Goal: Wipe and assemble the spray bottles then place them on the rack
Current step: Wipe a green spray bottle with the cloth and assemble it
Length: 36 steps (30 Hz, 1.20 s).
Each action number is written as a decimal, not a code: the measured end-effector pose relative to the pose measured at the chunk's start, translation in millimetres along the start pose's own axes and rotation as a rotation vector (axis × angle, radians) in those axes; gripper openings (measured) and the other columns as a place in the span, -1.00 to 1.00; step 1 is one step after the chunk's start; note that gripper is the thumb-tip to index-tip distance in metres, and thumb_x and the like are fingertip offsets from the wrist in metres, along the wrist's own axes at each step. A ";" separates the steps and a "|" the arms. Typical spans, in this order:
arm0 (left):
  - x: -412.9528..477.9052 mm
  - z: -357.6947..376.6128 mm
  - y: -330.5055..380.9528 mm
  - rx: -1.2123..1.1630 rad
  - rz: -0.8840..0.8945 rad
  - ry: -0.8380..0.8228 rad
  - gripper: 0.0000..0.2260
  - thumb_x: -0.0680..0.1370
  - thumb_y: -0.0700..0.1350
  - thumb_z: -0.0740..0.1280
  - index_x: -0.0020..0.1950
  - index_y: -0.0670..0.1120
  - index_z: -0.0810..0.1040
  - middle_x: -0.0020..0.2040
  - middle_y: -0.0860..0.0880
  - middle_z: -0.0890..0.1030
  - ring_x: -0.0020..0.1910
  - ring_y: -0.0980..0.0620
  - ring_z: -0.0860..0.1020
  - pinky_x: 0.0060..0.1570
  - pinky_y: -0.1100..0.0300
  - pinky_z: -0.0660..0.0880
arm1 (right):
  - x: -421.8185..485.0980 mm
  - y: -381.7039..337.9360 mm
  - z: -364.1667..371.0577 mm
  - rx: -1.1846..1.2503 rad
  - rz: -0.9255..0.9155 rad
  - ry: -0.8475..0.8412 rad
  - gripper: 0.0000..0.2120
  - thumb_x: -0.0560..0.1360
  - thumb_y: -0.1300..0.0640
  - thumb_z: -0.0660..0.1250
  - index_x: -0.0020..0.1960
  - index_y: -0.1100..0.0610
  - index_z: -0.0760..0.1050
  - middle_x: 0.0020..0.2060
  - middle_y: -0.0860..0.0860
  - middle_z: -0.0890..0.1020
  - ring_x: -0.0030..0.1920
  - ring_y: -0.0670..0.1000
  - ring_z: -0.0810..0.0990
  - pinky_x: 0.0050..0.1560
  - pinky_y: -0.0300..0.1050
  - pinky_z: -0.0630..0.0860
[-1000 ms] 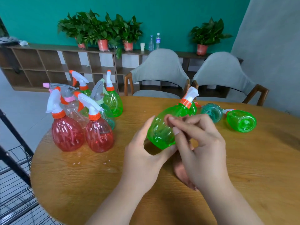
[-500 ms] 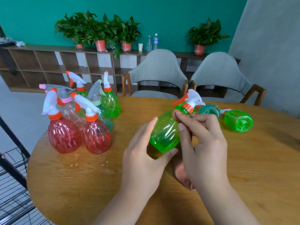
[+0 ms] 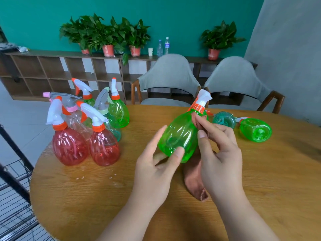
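Spray bottles, standing (image 3: pixel 69 145): clustered upright at the left of our round wooden surface (image 3: pixel 260 197).
Green spray bottle (image 3: pixel 180 136): tilted above the surface, nozzle away from us.
Left grip (image 3: pixel 156 173): curled round that bottle's base.
Right grip (image 3: pixel 220 153): pinching the cloth (image 3: pixel 194 180) against its neck.
Cloth: brown, trailing down under our right hand.
Lying bottles (image 3: pixel 256 129): two on their sides, far right of the surface.

Green bottle (image 3: pixel 180 134): translucent, white sprayer fitted, tilted, centre frame.
Cloth (image 3: pixel 194 180): brownish-pink, hanging behind it, touching its neck.
Lying bottles (image 3: pixel 256 130): two, upper right.
Standing bottles (image 3: pixel 69 145): left cluster.
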<state>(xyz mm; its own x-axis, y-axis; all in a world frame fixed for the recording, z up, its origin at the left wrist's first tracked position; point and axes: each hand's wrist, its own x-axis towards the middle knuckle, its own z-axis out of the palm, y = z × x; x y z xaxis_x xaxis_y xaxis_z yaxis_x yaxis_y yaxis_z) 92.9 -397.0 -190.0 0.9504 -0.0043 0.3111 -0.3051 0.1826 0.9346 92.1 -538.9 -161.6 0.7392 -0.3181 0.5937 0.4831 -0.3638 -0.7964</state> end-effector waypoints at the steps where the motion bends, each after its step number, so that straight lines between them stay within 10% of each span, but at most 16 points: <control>1: -0.2 1.4 3.7 -0.030 -0.018 0.000 -0.45 0.56 -0.01 0.44 0.55 0.11 0.47 0.26 0.13 0.74 0.27 0.08 0.70 0.26 0.07 0.65 | 0.3 1.4 -0.8 0.015 0.011 0.011 -0.65 0.68 0.20 0.38 0.34 -0.18 0.67 0.13 0.00 0.59 0.24 -0.01 0.59 0.33 -0.32 0.45; 15: 4.2 -8.7 8.3 -0.113 -0.225 -0.168 -0.46 0.60 0.28 0.40 0.58 0.28 0.43 0.45 0.12 0.62 0.45 0.03 0.58 0.53 -0.15 0.41 | -7.8 0.8 7.3 0.046 0.006 0.033 -0.64 0.68 0.29 0.36 0.36 -0.06 0.67 0.16 0.03 0.58 0.29 -0.03 0.58 0.34 -0.36 0.44; 22: 12.6 -22.9 11.2 -0.055 -0.097 -0.016 -0.52 0.58 -0.09 0.49 0.51 0.03 0.53 0.31 0.07 0.72 0.35 0.11 0.65 0.38 0.14 0.57 | -25.9 -0.9 22.3 -0.051 -0.174 -0.080 -0.61 0.64 0.33 0.40 0.38 0.00 0.66 0.14 0.00 0.54 0.23 0.03 0.61 0.24 -0.02 0.63; 36: 8.0 -13.2 3.6 0.084 0.027 0.010 -0.34 0.47 -0.30 0.63 0.51 0.01 0.54 0.30 0.01 0.71 0.30 0.00 0.68 0.36 -0.09 0.59 | -20.4 -6.8 14.7 -0.194 -0.252 0.015 -0.62 0.62 0.38 0.39 0.34 0.05 0.69 0.14 0.06 0.52 0.24 -0.03 0.61 0.34 -0.27 0.48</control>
<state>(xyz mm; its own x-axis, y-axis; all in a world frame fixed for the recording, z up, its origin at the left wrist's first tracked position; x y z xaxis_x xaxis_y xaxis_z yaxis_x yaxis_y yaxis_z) 100.2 -383.4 -186.4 0.9423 0.0090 0.3348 -0.3340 0.0994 0.9373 80.6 -517.1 -170.0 0.6000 -0.2086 0.7724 0.5508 -0.5925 -0.5879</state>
